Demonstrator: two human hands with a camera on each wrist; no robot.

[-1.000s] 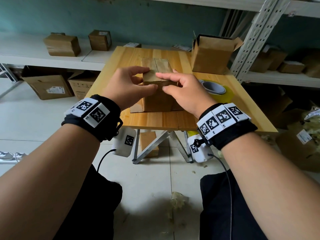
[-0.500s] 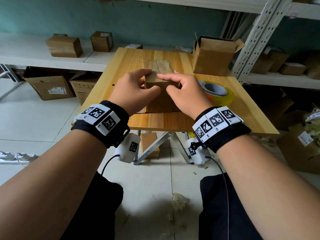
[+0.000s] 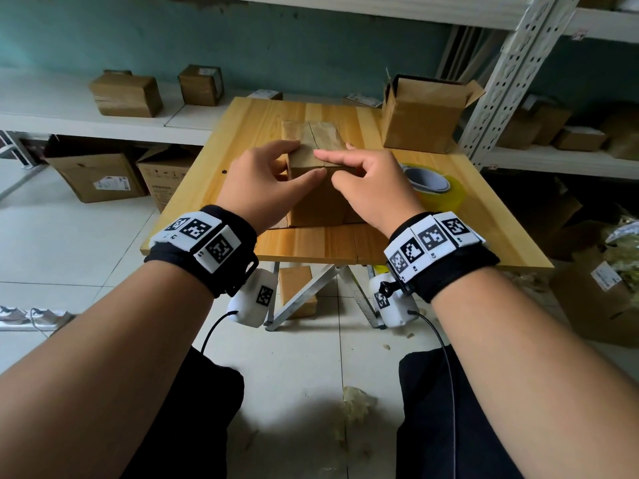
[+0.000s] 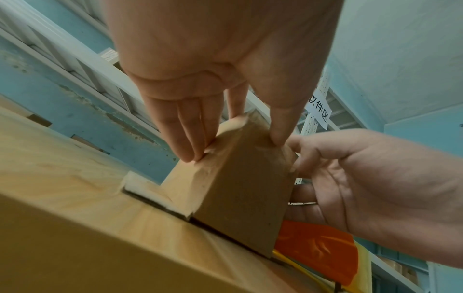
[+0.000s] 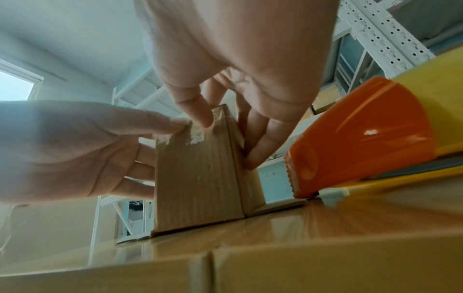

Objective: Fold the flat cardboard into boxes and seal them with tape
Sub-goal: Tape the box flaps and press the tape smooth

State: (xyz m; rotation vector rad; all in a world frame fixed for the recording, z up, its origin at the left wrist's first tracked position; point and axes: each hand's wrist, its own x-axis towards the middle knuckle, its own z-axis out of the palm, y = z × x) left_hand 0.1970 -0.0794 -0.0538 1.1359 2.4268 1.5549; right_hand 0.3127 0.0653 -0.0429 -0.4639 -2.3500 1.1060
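Centrally on the wooden folding table (image 3: 242,140), a small cardboard box (image 3: 318,205) is positioned upright, with its closed top flaps meeting along a centre seam. Clear tape is seen across the top near edge of the box, wrinkled at the near corner in both wrist views.

The box is gripped at its top by the left hand (image 3: 262,183). The thumb (image 4: 280,126) is pressed against the near top edge, while the remaining fingers (image 4: 185,134) are laid against the left upper edge. The fingers are extended rather than clenched, yet the box top is pinched between them and the thumb.

The right side of the box top is held by the right hand (image 3: 373,188). Its index finger (image 3: 332,155) is laid flat across the top surface, reaching the seam. The thumb (image 5: 198,111) is pressed on the taped near edge, and the other fingers (image 5: 263,146) are curved down against the right face of the box.

Just to the right of the box, a yellow tape roll (image 3: 439,191) fitted with an orange cutter (image 5: 363,142) is resting on the table. Behind and to the right of the box, an open cardboard carton (image 3: 418,122) is standing at the far table corner. Further boxes are stored on white shelves (image 3: 86,119) behind the table.
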